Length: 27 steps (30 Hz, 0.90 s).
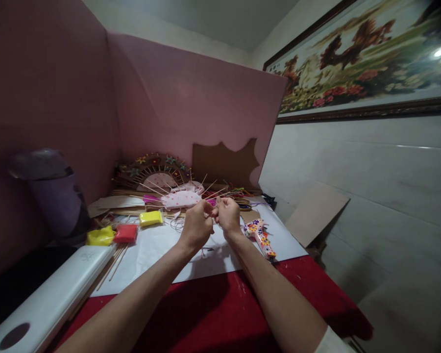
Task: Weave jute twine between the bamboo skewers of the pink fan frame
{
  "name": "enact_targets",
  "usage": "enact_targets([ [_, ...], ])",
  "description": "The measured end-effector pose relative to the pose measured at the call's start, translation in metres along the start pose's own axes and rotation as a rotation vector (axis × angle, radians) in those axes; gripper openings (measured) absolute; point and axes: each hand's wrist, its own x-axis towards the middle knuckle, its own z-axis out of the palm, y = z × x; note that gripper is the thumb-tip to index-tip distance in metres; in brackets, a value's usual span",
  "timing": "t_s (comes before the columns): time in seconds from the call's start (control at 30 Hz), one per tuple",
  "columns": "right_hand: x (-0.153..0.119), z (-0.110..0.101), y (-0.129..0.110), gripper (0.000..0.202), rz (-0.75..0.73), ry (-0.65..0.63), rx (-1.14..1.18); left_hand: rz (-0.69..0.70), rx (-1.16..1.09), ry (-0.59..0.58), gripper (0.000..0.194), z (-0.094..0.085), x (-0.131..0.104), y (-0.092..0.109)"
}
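Dotted cloth, pale with small red spots, lying toward the far part of the table, just beyond the left hand, with thin sticks jutting out around it; cannot tell about contact with that hand. Left hand and right hand raised close together over the white sheet, fingers of both curled well in, tips drawn near one another with hardly any gap; cannot tell about anything pinched between them, too small and too hidden at this angle. Behind the cloth, an arched craft piece trimmed with coloured stars, and to its right a brown cardboard piece with a scalloped edge, upright against the pink panel. Just right of the right forearm, a flower-patterned glue gun on its side. Left of the left hand, a yellow packet; farther left, a red packet beside a second yellow packet. Near these, a long white case and a purple bin. Under the sheet, red cloth along the near side; on the tiled wall at right, a framed picture of horses and flowers
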Motion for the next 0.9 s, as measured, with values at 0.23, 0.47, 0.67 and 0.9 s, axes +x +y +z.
enact_targets([
  [0.23, -0.002, 0.001, -0.002, 0.033, 0.065, -0.042, 0.095, -0.023, 0.134, -0.065, 0.013, 0.003, 0.005, -0.011],
  [0.47, -0.001, 0.000, -0.002, 0.035, 0.004, -0.027, 0.017, 0.195, 0.795, -0.038, 0.022, -0.007, -0.005, 0.000],
  [0.67, -0.001, 0.000, 0.002, 0.035, -0.040, 0.016, -0.054, 0.319, 0.978, -0.028, 0.033, -0.005, -0.012, 0.005],
  [0.9, 0.006, -0.001, 0.008, 0.028, -0.087, 0.066, -0.106, 0.625, 0.864, -0.009, 0.021, -0.004, -0.007, 0.001],
])
